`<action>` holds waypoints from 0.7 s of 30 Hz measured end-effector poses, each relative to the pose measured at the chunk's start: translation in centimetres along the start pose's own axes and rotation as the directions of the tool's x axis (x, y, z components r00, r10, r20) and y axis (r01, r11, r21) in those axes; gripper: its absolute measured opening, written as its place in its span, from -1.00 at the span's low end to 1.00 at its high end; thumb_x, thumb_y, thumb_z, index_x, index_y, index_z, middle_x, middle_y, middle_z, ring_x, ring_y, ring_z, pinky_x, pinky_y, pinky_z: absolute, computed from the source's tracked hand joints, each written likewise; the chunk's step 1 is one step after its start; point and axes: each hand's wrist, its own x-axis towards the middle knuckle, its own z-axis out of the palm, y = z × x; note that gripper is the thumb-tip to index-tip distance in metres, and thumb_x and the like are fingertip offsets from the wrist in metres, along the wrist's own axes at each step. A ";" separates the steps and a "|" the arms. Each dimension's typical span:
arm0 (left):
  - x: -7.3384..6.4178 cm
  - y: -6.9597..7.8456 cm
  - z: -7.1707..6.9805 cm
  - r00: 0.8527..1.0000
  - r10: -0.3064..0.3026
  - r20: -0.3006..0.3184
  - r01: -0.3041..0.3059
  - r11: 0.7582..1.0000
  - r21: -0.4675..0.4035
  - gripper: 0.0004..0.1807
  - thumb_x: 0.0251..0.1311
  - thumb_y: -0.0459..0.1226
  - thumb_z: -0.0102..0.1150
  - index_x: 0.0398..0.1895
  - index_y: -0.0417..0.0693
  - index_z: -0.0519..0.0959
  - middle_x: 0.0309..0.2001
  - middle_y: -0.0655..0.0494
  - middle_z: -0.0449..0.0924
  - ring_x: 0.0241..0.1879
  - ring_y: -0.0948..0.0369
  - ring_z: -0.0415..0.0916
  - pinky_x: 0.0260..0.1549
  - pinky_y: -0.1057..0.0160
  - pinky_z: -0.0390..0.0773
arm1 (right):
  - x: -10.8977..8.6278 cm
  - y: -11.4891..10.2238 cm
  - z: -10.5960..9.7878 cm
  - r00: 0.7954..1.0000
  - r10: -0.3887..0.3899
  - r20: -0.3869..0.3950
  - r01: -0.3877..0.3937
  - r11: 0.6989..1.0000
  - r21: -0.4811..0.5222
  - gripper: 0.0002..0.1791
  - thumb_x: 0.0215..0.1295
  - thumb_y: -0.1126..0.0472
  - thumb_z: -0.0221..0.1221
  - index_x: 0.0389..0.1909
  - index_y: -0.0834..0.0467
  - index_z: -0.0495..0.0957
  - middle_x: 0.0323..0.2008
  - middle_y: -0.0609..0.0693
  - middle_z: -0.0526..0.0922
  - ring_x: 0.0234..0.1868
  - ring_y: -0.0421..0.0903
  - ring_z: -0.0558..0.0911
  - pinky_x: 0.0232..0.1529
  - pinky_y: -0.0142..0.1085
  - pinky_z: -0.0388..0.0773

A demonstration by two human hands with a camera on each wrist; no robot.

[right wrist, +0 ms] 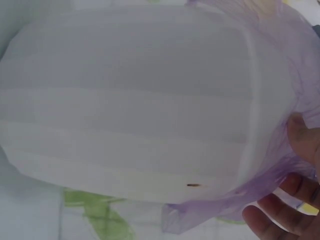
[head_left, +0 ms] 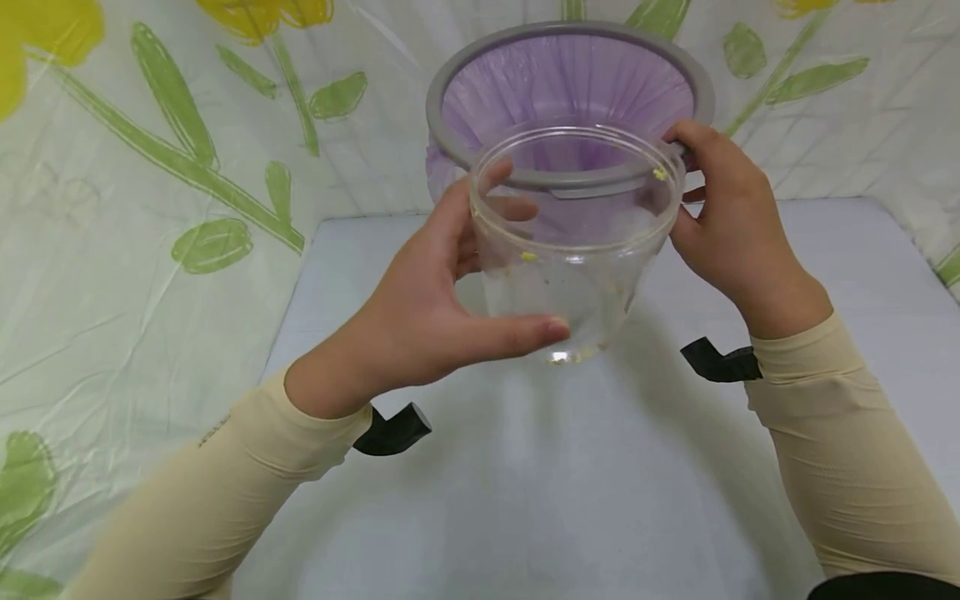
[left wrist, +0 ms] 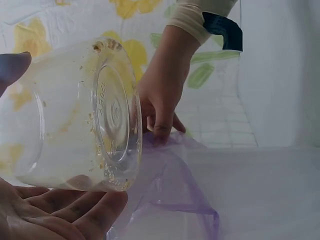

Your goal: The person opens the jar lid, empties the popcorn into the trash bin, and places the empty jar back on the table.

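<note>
In the head view my left hand (head_left: 408,308) holds a clear plastic tub (head_left: 555,292), thumb across its near side and fingers round the far side. Small yellow food bits cling to its rim and wall; the left wrist view shows brownish crumbs round the base of the tub (left wrist: 75,120). Behind it stands a trash can with a grey rim (head_left: 570,29) and a purple bag (head_left: 555,83) lining it. My right hand (head_left: 738,221) grips the can's right edge, fingers over the rim. White ribbed wall of the trash can (right wrist: 130,100) fills the right wrist view, with bag overhanging its top.
A pale table (head_left: 525,483) lies below both hands. Plastic sheeting with green and yellow flower prints (head_left: 150,300) covers the left side and back. Black wrist mounts (head_left: 393,429) stick out from both sleeves, and a black object (head_left: 885,586) shows at the lower right corner.
</note>
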 end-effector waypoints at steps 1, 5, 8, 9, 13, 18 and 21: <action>-0.1 0.0 0.2 1.000 -0.021 0.008 0.021 1.000 0.008 0.19 -0.02 -0.29 0.64 0.65 0.00 0.09 0.39 0.02 0.44 0.20 0.21 0.59 0.31 0.15 0.50 | 0.0 0.0 0.0 1.000 0.007 0.001 -0.007 1.000 0.008 -0.48 0.42 0.38 0.25 0.36 0.21 0.42 0.08 0.20 0.59 0.07 0.03 0.61 -0.10 -0.69 0.38; -0.7 -0.5 0.7 0.998 -0.065 0.026 0.064 0.998 0.013 0.18 -0.01 -0.28 0.65 0.64 -0.01 0.09 0.41 0.01 0.40 0.30 0.21 0.52 0.35 0.17 0.46 | 0.0 -0.1 0.0 1.000 0.013 0.003 -0.013 1.000 0.014 -0.47 0.39 0.43 0.24 0.35 0.21 0.42 0.09 0.20 0.58 0.04 0.02 0.60 -0.09 -0.68 0.39; -1.1 -1.0 1.1 0.996 -0.086 0.035 0.087 0.996 -0.007 0.21 -0.01 -0.28 0.66 0.66 0.10 0.06 0.42 0.02 0.39 0.35 0.20 0.48 0.36 0.17 0.45 | 0.0 -0.2 0.1 1.000 0.015 0.007 -0.015 1.000 0.009 -0.46 0.39 0.46 0.23 0.35 0.21 0.41 0.10 0.21 0.58 0.06 0.04 0.60 -0.10 -0.66 0.39; -1.2 -1.3 1.2 0.995 -0.096 0.037 0.097 0.995 -0.010 0.23 -0.01 -0.27 0.66 0.67 0.15 0.05 0.43 0.04 0.38 0.36 0.20 0.47 0.36 0.17 0.45 | 0.0 -0.3 0.1 1.000 0.019 0.008 -0.019 1.000 0.006 -0.46 0.39 0.46 0.24 0.36 0.21 0.41 0.09 0.21 0.59 0.06 0.04 0.61 -0.10 -0.65 0.39; -1.6 -2.4 1.8 0.992 -0.112 0.052 0.110 0.994 0.028 0.23 -0.01 -0.22 0.68 0.69 0.15 0.07 0.44 0.10 0.38 0.39 0.23 0.40 0.36 0.16 0.44 | 0.0 -0.4 0.0 0.999 0.038 0.009 -0.038 0.999 -0.004 -0.44 0.40 0.39 0.31 0.36 0.19 0.41 0.02 0.17 0.61 0.03 -0.01 0.62 -0.11 -0.65 0.40; -2.1 -4.1 2.7 0.990 -0.125 0.057 0.124 0.992 0.029 0.18 -0.03 -0.20 0.69 0.65 0.07 0.14 0.47 0.15 0.37 0.45 0.25 0.33 0.37 0.13 0.43 | 0.0 -0.5 0.1 0.999 0.049 0.001 -0.049 0.999 -0.010 -0.43 0.39 0.35 0.35 0.36 0.18 0.42 -0.03 0.10 0.60 0.00 -0.04 0.62 -0.11 -0.65 0.42; -2.7 -5.2 3.3 0.984 -0.167 0.063 0.167 0.986 -0.003 0.15 -0.02 -0.21 0.69 0.62 0.07 0.16 0.46 0.18 0.36 0.47 0.25 0.30 0.39 0.12 0.41 | 0.0 -0.4 0.1 0.999 0.050 0.003 -0.050 0.999 -0.010 -0.44 0.39 0.35 0.35 0.36 0.18 0.42 -0.03 0.10 0.60 -0.01 -0.06 0.62 -0.11 -0.64 0.43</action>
